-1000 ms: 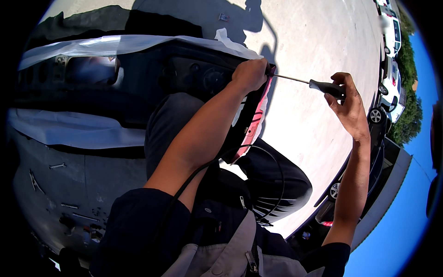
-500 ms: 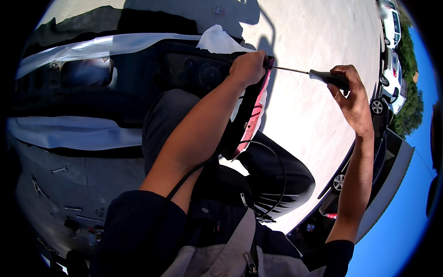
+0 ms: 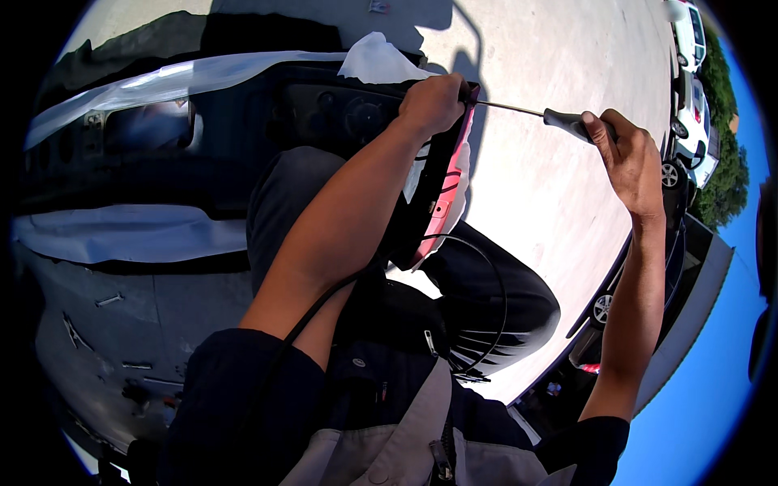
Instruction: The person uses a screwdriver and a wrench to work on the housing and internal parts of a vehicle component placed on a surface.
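My right hand (image 3: 636, 174) grips a screwdriver (image 3: 563, 121) by its dark handle, the thumb lying along it. The thin metal shaft runs left to the far corner of a long dark panel (image 3: 304, 109) with a red painted edge (image 3: 440, 212). My left hand (image 3: 433, 104) is closed at that corner, right beside the shaft's end. Its fingertips and the screwdriver's tip are hidden there. A crumpled white sheet (image 3: 374, 61) lies just beyond my left hand. The panel rests by my bent legs.
A black cable (image 3: 496, 275) loops over my lap. Lower left, a wrench (image 3: 109, 300), pliers (image 3: 74, 330) and other tools lie on the shaded ground (image 3: 186, 312). Pale sheeting (image 3: 121, 231) runs along the panel. Parked cars (image 3: 687, 109) stand at the right.
My right hand has turned on the screwdriver handle, the thumb moving over its top. The left hand stays at the panel's corner; the whole view has shifted slightly.
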